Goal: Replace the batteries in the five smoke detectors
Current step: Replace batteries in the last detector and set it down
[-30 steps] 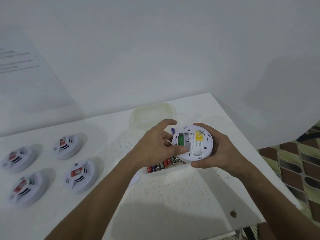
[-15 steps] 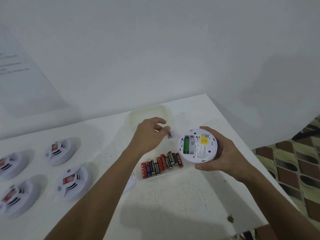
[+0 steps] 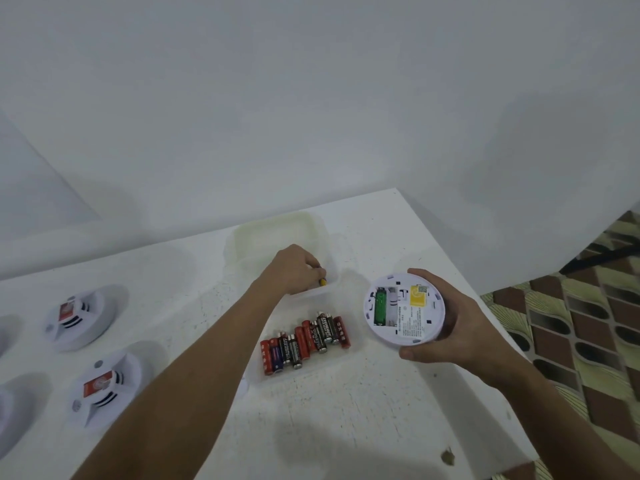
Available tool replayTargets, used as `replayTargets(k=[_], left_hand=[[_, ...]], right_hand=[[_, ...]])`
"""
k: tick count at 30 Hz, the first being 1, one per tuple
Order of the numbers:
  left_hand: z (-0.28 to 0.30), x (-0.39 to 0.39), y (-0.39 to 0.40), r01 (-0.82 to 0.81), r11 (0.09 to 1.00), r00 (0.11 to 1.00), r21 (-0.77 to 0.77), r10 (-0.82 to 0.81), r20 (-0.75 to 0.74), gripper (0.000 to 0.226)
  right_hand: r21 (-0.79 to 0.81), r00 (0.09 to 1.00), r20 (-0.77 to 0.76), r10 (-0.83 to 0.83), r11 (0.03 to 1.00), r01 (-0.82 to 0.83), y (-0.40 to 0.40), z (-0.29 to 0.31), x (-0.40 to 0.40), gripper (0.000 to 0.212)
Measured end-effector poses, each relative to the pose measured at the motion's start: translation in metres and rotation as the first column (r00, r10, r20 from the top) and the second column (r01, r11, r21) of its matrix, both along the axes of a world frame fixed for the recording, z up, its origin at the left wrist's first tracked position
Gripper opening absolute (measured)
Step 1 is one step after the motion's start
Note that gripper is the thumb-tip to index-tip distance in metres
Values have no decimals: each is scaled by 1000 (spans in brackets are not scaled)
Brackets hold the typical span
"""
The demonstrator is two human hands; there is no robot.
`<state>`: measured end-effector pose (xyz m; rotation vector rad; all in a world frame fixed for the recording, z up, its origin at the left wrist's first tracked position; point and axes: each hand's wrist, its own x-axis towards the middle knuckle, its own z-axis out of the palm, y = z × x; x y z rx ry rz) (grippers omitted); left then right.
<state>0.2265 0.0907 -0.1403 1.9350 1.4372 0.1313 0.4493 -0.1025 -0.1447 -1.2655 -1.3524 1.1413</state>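
My right hand (image 3: 453,327) holds a white smoke detector (image 3: 403,311) above the table, back side up. Its battery bay is uncovered: a green battery (image 3: 380,304) lies in one slot, and the slot beside it looks empty. My left hand (image 3: 294,268) reaches into a translucent container (image 3: 277,225) at the back, fingers pinched on a small battery (image 3: 322,281) of which only the yellow tip shows. Several red, black and purple batteries (image 3: 304,341) lie in a clear tray (image 3: 311,374) between my arms.
Two more smoke detectors (image 3: 78,315) (image 3: 104,384) sit face up at the left, with parts of others cut off by the left edge. The white table (image 3: 363,427) ends at the right above a patterned floor (image 3: 588,323). A wall stands close behind.
My left hand has left the detector's battery bay and moved back to the translucent container with a battery. One slot in the detector now shows empty. My right hand shifted slightly right.
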Motion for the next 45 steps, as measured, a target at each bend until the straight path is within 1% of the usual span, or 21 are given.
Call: replayTargets(k=[6,7,9,11,13,14,16,17,18,20,22,26,30,31,33,35,38,39,40,43,45], left_hand=[[-4,-3,-3,-100,995,991,26,98,94,16],[-4,-4,-5,-118,992,987,41,112,111,16],[0,-6,-11,-155,980,978,122,135,157,20],[11,-9,-20,-218,958,948,188,161,276,27],[29,-13,-32,-236,950,911,204,144,387,33],[40,-17,-40,-195,955,916,225,95,391,34],[60,-28,-58,-45,964,941,263,-48,335,34],[69,-35,-67,22,966,943,258,-105,314,33],[77,-42,-75,65,971,940,229,-137,313,30],[89,-55,-85,93,988,927,125,-132,351,22],[97,-66,-92,85,994,926,70,-105,362,20],[100,-88,-99,25,995,933,92,-56,356,16],[90,-106,-111,-72,979,944,190,6,330,15],[87,-110,-115,-113,970,944,214,38,328,18],[81,-117,-124,-189,946,924,262,81,375,26],[77,-122,-133,-211,918,910,336,59,410,25],[73,-128,-144,-164,877,929,452,-16,369,14],[71,-131,-146,-149,876,927,458,-36,372,21],[69,-136,-148,-132,891,921,435,-51,386,34],[65,-150,-151,7,952,920,306,-126,371,71],[63,-155,-152,59,956,919,288,-165,358,79]], right_hand=[[19,1000,12,10,1000,-10,5,-1,-12,86],[23,1000,10,12,1000,-12,6,-1,-14,87],[34,1000,3,20,999,-20,9,0,-18,89],[51,999,-11,31,998,-30,12,3,-23,90],[69,999,-31,43,997,-40,15,8,-31,90],[78,998,-37,52,996,-49,16,10,-34,89],[102,997,-32,69,993,-65,19,14,-43,88],[111,997,-26,74,991,-70,20,15,-48,89],[116,996,-23,81,990,-78,21,16,-53,91],[128,994,-24,108,986,-104,23,18,-64,93],[136,990,-21,139,982,-134,25,21,-75,95],[132,975,-27,221,967,-216,26,26,-97,94],[142,957,-3,292,947,-288,26,29,-118,94],[138,953,1,305,943,-302,26,29,-123,94],[131,946,-3,324,938,-320,26,27,-131,96],[130,943,-16,332,936,-327,26,26,-136,95],[139,941,-22,337,933,-331,26,28,-140,94],[143,941,-18,338,933,-332,27,30,-141,93],[144,941,-17,339,932,-333,27,31,-142,93],[145,944,-13,330,935,-325,27,33,-141,94],[147,943,-7,333,933,-328,28,34,-142,93]])
